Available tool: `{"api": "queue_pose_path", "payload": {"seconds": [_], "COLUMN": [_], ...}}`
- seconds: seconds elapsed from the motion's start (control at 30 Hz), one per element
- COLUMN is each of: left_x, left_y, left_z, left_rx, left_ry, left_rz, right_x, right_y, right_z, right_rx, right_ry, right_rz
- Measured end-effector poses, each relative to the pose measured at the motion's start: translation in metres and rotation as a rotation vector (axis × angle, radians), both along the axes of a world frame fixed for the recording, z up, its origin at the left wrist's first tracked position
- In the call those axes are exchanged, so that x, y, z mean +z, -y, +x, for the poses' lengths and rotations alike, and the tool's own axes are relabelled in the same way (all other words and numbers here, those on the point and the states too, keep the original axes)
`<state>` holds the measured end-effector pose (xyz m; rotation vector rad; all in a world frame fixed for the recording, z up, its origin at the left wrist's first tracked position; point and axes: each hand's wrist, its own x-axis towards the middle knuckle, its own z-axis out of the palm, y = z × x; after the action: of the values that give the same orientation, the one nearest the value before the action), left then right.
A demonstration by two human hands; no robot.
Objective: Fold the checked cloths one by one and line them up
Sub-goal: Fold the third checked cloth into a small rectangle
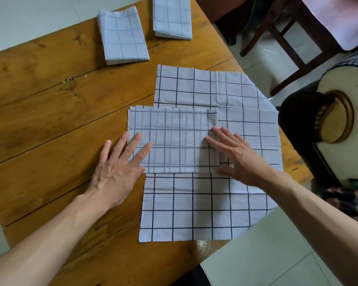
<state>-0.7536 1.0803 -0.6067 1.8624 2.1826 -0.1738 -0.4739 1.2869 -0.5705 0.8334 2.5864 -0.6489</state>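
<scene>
A folded checked cloth (174, 141) lies on top of flat, unfolded checked cloths (194, 209) on the wooden table (50, 120). My left hand (120, 166) presses flat on the folded cloth's left end, fingers straight. At its right end my right hand (236, 155) lies flat, fingertips touching that edge. Two folded checked cloths sit side by side at the far edge, one on the left (123, 36) and one on the right (172, 17).
The flat cloths hang over the table's right edge. A guitar (335, 112) stands close on the right. A wooden chair (287, 38) is behind it. Pale floor tiles (256, 254) show at the near right.
</scene>
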Motion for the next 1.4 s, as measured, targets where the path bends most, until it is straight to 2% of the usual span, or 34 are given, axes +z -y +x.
{"api": "queue_pose_path", "payload": {"seconds": [0.3, 0.47, 0.57, 0.67, 0.73, 0.93, 1.07, 1.17, 1.27, 1.4], "left_x": [0.011, 0.015, 0.022, 0.023, 0.023, 0.029, 0.035, 0.04, 0.041, 0.031], "left_y": [-0.008, -0.012, -0.013, -0.01, -0.008, -0.012, -0.024, -0.032, -0.03, -0.018], "left_z": [0.004, 0.002, 0.001, 0.001, 0.001, 0.001, 0.003, 0.008, 0.009, 0.004], "left_rx": [-0.012, 0.003, -0.002, -0.063, -0.091, -0.118, -0.192, -0.212, -0.238, -0.199], "left_ry": [0.011, 0.056, 0.095, 0.197, 0.229, 0.169, 0.07, 0.017, -0.022, 0.05], "left_rz": [-0.005, -0.018, 0.062, 0.205, 0.216, 0.092, -0.041, -0.058, 0.006, 0.251], "right_x": [0.004, 0.003, 0.008, 0.02, 0.026, 0.017, 0.01, 0.01, 0.009, 0.005], "right_y": [-0.017, -0.025, -0.023, -0.005, 0.015, 0.054, 0.058, 0.058, 0.057, 0.057], "right_z": [-0.024, -0.034, -0.036, -0.041, -0.048, -0.064, -0.064, -0.065, -0.064, -0.063], "right_rx": [0.022, 0.016, 0.019, 0.071, 0.069, -0.113, -0.172, -0.185, -0.192, -0.195], "right_ry": [0.166, 0.194, 0.204, 0.127, 0.001, -0.211, -0.214, -0.215, -0.228, -0.204], "right_rz": [0.045, 0.059, 0.064, 0.11, 0.092, 0.05, 0.07, 0.068, 0.057, 0.01]}}
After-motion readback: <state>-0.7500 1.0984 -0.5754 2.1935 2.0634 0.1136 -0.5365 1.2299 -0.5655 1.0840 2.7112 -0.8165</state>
